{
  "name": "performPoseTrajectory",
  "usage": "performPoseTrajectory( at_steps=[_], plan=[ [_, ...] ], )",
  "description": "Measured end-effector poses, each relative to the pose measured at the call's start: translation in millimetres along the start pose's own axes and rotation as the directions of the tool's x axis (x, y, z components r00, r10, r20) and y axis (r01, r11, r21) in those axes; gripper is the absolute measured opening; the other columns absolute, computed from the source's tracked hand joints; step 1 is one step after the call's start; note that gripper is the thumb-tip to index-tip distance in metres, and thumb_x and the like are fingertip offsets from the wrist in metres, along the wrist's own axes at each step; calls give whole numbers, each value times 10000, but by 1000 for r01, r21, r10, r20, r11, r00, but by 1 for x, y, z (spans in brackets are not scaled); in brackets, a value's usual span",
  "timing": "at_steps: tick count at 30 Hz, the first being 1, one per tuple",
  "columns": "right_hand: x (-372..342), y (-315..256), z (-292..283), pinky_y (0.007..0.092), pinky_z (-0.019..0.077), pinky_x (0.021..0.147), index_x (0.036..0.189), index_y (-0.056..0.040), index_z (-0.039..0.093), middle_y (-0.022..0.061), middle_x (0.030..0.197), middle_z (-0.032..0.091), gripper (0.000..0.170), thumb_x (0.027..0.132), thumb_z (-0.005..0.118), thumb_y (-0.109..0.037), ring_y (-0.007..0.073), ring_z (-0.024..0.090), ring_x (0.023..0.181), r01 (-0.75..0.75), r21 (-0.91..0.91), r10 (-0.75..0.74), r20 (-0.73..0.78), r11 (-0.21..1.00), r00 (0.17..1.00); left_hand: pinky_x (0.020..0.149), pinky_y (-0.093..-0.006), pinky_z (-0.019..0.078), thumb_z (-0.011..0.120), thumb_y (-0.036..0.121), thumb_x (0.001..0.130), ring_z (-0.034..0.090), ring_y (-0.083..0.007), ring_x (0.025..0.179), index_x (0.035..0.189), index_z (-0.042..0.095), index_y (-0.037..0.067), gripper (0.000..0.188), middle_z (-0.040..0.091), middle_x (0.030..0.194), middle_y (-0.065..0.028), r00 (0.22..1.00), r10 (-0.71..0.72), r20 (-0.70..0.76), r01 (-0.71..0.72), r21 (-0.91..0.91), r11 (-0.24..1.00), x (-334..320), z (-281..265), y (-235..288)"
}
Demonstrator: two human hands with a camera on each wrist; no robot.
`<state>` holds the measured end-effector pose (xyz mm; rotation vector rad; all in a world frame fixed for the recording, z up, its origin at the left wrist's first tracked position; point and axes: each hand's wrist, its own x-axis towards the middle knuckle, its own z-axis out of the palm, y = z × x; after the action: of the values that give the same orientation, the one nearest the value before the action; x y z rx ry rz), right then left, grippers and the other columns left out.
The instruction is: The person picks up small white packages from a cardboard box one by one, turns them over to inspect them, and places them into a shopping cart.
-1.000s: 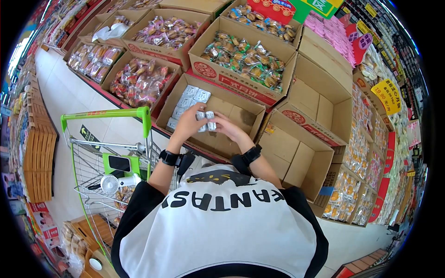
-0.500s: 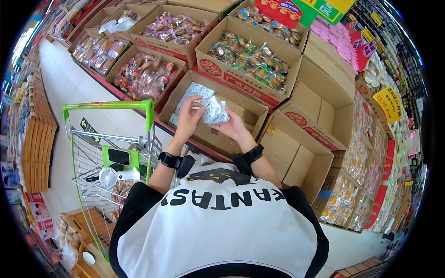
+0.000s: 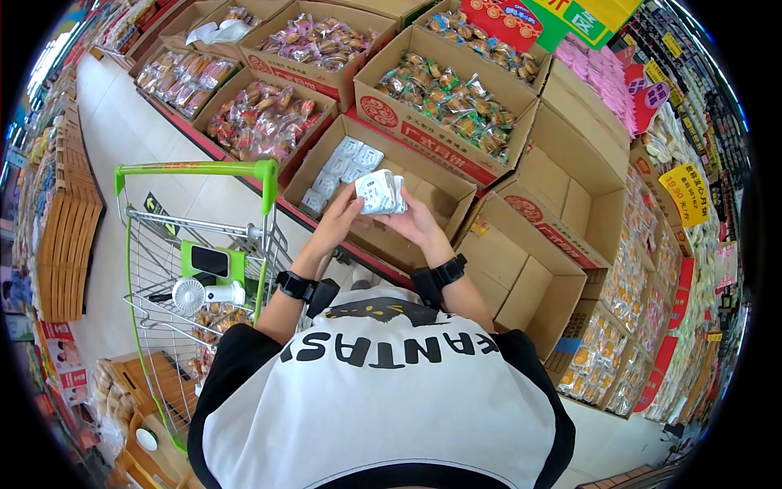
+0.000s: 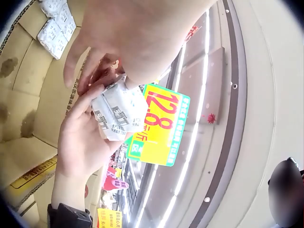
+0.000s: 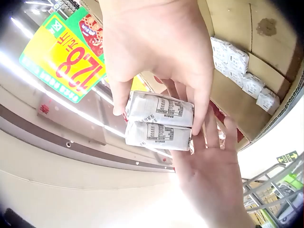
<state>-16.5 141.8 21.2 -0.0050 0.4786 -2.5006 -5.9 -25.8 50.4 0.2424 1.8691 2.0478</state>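
Two white wrapped packets with dark print lie one against the other over the low cardboard carton. My right hand grips the pair, thumb on one side and fingers on the other, as the right wrist view shows. At the packets' left edge in the head view is my left hand; its fingers extend loosely beside them in the right wrist view. More white packets sit in the carton's left end.
A shopping cart with a green handle stands at left, carrying a small white fan. Behind are cartons of bagged pastries. To the right is an open carton. A yellow price sign hangs above.
The packets, first held edge-up between both hands, have been turned so a broad printed face shows. My left fingers have moved from over the packets to their left edge.
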Motion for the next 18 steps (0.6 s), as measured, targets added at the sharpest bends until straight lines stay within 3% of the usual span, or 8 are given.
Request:
performPoseTrajectory(
  at_steps=[4,9,18],
  plan=[
    [-1,6,0,463,274,941,1201,-20,268,156,1199,358,447,848,383,-270,295,356,1108,-44,32,45,-6,999,999,672,-255,460,342,194,873,456,-137,931,1227,263,46,393,412,1108,-65,999,-5,-52,5,14,1000,-12,2,2],
    [2,13,5,464,287,935,1202,-20,264,158,1196,360,441,855,358,-275,301,357,1106,-116,103,117,3,988,993,682,-264,452,322,191,876,448,-137,945,1222,267,66,372,409,1113,-60,989,-76,-129,55,-162,985,-28,-5,-4],
    [12,33,10,436,308,925,1189,-9,290,143,1179,387,455,850,366,-303,277,390,1083,-310,-25,310,133,950,941,674,-287,447,348,219,870,461,-148,915,1212,272,79,378,440,1071,-68,950,-58,-308,-16,-232,973,-70,-5,-4]
  ],
)
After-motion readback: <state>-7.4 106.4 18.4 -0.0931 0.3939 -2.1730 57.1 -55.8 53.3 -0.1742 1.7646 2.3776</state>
